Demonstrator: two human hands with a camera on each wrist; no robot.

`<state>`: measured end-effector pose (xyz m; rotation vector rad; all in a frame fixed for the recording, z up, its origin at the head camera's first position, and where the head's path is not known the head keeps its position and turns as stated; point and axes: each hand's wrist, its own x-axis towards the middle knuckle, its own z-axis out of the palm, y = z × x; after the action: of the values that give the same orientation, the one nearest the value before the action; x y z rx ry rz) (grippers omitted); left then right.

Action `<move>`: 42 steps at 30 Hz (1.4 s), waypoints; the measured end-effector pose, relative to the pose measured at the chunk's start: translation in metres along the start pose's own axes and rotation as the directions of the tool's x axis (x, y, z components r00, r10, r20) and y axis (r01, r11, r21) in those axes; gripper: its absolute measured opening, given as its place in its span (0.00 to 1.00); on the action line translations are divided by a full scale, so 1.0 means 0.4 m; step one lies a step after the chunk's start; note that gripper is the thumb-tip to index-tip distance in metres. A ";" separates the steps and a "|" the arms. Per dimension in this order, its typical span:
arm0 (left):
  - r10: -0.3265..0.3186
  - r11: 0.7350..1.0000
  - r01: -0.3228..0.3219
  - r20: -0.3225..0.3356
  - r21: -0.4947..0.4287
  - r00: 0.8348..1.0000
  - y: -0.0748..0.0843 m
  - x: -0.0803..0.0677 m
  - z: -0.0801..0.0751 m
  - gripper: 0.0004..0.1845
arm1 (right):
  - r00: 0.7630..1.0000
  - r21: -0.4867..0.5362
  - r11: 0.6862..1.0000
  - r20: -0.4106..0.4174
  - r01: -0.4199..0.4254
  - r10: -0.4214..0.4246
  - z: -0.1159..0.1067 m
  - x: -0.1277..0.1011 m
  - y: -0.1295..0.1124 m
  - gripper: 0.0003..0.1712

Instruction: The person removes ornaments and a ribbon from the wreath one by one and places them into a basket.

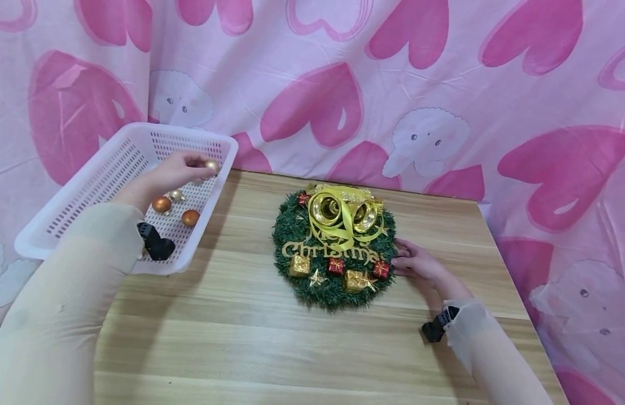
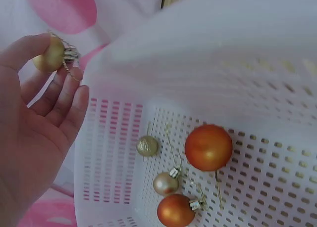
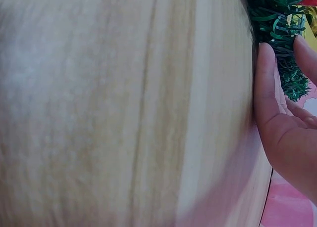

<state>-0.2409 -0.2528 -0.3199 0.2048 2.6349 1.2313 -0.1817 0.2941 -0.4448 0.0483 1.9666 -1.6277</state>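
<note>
My left hand (image 1: 183, 169) pinches a small gold Christmas ball (image 2: 49, 56) by its sides, over the far right rim of a white plastic basket (image 1: 218, 194). The ball's silver cap and hanging cord show in the left wrist view. On the table lies a green Christmas wreath (image 1: 322, 295) with gold bells (image 1: 326, 209), yellow ribbon, small gift boxes, stars and gold "Christmas" lettering. At the wreath's right edge is my right hand (image 1: 421, 263), its thumb and fingers on either side of the green tinsel (image 3: 292, 81); some fingertips are hidden.
Inside the basket lie orange balls (image 2: 208, 148) and smaller gold balls (image 2: 166, 183). The basket stands at the left of the wooden table (image 1: 231, 337). A pink curtain (image 1: 302, 73) with hearts hangs behind the table and along its sides.
</note>
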 end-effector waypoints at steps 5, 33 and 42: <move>0.000 1.000 0.000 0.007 0.023 1.000 -0.030 -0.006 -0.017 0.25 | 1.000 -0.006 1.000 0.002 -0.001 0.001 0.002 0.003 -0.004 0.48; -0.226 0.963 0.204 0.117 0.176 0.967 -0.122 -0.029 -0.050 0.31 | 1.000 -0.007 1.000 0.015 -0.001 0.001 0.007 0.001 -0.012 0.48; -0.199 0.969 0.178 0.119 0.171 0.973 -0.130 -0.030 -0.052 0.32 | 1.000 -0.011 1.000 0.018 -0.004 0.004 0.006 0.004 -0.009 0.48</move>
<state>-0.2365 -0.3041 -0.3453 0.0586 2.5666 0.9146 -0.1835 0.2906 -0.4424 0.0332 1.9609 -1.6095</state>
